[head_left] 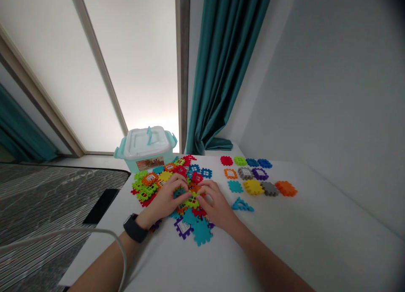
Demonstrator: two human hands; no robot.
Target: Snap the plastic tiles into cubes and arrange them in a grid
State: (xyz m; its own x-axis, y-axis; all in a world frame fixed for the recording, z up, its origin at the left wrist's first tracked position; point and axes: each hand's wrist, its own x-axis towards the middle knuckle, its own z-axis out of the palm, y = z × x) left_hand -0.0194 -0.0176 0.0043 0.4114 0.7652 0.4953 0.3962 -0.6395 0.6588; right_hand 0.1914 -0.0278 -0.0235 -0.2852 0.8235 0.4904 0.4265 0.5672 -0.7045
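Note:
A heap of colourful plastic interlocking blocks [201,232] with toothed edges lies in front of me, some with window shapes. My left hand [169,196], with a black watch [135,228] on the wrist, reaches over the heap from the left, fingers curled. From the right comes my right hand [217,204], thumb and fingers bent inward. Between the two thumbs is a lime green window block [192,200], its edges at the fingertips of both hands. An orange block [193,186] shows just behind it. The fingers partly hide the pieces beneath.
Right of the heap, single blocks stand in rows, among them a yellow block [253,187] and an orange block [286,188]. A blue triangular piece [242,204] lies nearer. Behind stands a lidded tub [148,146]. A pale cable [110,232] crosses my left forearm.

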